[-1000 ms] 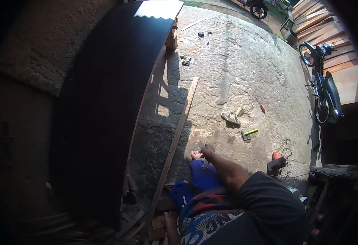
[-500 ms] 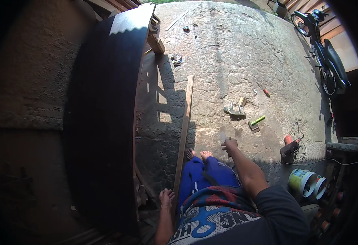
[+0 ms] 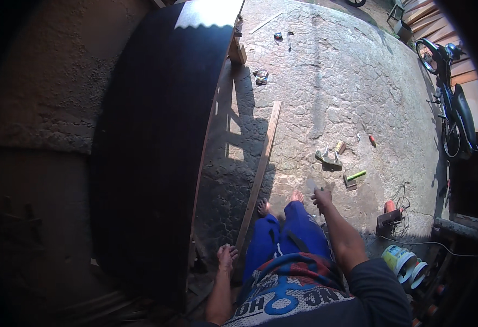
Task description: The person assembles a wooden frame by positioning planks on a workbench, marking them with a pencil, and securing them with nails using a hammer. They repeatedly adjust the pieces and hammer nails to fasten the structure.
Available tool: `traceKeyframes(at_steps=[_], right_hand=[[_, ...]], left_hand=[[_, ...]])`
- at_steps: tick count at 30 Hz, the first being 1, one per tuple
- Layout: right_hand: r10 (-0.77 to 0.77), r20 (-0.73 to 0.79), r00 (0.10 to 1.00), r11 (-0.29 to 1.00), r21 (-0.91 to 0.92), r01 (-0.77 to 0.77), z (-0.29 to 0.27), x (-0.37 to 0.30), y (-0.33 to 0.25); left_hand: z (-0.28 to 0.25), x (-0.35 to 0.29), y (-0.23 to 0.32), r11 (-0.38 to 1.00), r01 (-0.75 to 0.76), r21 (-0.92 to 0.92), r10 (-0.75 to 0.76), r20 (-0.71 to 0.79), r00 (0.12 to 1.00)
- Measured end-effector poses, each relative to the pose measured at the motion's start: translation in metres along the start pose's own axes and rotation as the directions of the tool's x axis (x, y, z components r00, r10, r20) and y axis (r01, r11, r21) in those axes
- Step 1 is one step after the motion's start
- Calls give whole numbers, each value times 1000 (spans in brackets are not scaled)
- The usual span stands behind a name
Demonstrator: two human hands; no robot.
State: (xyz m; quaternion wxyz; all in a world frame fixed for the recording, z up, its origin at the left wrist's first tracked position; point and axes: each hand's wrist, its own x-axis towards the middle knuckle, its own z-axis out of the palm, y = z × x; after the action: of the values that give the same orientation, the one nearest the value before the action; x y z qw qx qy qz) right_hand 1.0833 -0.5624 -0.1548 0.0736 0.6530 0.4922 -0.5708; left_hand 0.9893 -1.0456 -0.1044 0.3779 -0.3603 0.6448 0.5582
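Observation:
My right hand [image 3: 321,200] is out in front of my right leg, its fingers closed on a thin, pale, flat blade [image 3: 311,184] that looks like a scraper. Low on the left, my left hand [image 3: 227,256] hangs with fingers loosely bent and apart, nothing visible in it. Close beside that hand runs the edge of a large dark board [image 3: 151,136] raised on wooden supports. A long wooden plank [image 3: 260,169] lies on the ground between the board and my feet, its near end hidden by my leg.
Ahead on the right lie a green hand plane [image 3: 329,159], a green-handled hammer [image 3: 356,175] and a red-handled tool [image 3: 372,140]. A red power tool [image 3: 390,207] with cables and paint buckets [image 3: 399,260] stand at right. A motorbike [image 3: 447,98] is parked far right.
My view has shifted, so the ground and tools sit further right in the picture. My feet have moved apart, one ahead of the other. The right hand still holds the pale blade.

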Motion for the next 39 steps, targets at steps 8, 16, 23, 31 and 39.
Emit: traceKeyframes(at_steps=[8,16,23,31,39], right_hand=[[-9,64,998,995,-101,16,-5,45,-29],[-43,103,994,986,-158,59,-23,66,-74],[-44,87,995,997,-67,50,-40,90,-51],[-86,-54,995,868,-494,49,-84,73,45],[-23,125,992,878,-472,80,-141,37,62]], left_hand=[[15,-15,-21,994,83,-72,-94,-173,980],[108,-31,-28,995,85,43,-84,-29,996],[149,-25,3,1000,22,22,-23,39,999],[114,-11,0,998,69,-1,-68,91,994],[137,0,6,987,114,116,-111,-34,993]])
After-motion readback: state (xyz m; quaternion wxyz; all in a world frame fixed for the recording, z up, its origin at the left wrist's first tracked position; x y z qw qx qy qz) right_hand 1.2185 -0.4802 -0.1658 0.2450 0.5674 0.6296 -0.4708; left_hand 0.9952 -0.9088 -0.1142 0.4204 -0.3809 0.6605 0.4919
